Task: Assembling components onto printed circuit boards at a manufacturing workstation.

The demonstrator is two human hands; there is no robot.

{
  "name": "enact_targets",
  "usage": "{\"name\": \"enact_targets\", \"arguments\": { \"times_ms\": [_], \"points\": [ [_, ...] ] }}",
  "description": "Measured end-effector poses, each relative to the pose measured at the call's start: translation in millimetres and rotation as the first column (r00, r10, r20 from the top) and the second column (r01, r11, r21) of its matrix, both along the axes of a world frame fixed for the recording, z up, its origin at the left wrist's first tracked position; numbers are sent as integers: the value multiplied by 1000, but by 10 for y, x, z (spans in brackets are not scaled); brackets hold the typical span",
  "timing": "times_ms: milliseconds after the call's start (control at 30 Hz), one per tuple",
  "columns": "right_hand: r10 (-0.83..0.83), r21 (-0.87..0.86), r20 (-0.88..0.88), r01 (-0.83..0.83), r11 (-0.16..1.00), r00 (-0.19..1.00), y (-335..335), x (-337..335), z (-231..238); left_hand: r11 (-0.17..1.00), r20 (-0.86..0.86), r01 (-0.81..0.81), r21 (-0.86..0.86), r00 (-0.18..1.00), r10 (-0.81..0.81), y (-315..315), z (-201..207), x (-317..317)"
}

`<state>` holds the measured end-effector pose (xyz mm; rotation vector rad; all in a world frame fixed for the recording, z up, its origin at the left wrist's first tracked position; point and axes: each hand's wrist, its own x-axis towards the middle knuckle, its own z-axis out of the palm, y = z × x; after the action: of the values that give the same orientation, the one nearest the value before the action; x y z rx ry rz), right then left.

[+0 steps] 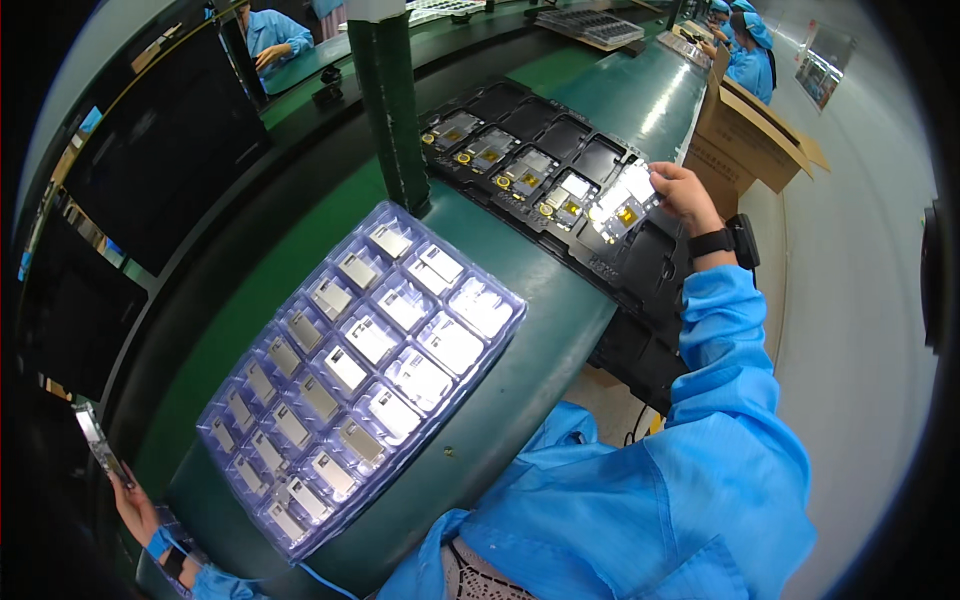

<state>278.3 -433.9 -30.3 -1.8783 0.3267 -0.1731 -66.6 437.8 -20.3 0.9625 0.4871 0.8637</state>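
Observation:
My right hand (684, 194) pinches the edge of a circuit board (627, 204) with a bright metal cover, over the near end of a black tray (640, 262). Several similar circuit boards (527, 172) with round yellow parts lie in a row of that tray's pockets. Far out at the lower left, my left hand (136, 508) is closed on a thin, shiny, flat part (96, 440) held upright; its exact kind cannot be made out. Between my hands lies a clear plastic tray (395, 432) with rows of silver rectangular metal pieces (345, 368).
A dark green post (386, 110) rises beside both trays. Dark screens (160, 140) stand along the left. Open cardboard boxes (750, 130) sit beyond my right hand. Co-workers in blue (750, 65) work along the green bench (640, 90). A blue cord (325, 580) runs near my left wrist.

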Motion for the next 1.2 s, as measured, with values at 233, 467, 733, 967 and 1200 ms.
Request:
{"name": "enact_targets", "arguments": {
  "times_ms": [233,467,733,967,1200],
  "points": [
    [82,51,-162,-75,996,983,-59,277,-482,992,148,-26,-120,988,44,-1703,553,-11],
    [128,-456,-9,-118,882,992,-214,416,-891,998,80,-55,22,995,53,-2166,561,-113],
    [-101,-872,102,138,470,990,343,-14,-697,993,17,-2,117,1000,0,-2338,415,-117],
    [233,-591,376,39,806,897,961,-467,124,964,-65,172,204,985,-162,-2948,451,84],
    [760,-600,270,-514,613,592,2146,-1087,625,962,-121,222,160,971,-204,-3532,425,293]
  ]
}}
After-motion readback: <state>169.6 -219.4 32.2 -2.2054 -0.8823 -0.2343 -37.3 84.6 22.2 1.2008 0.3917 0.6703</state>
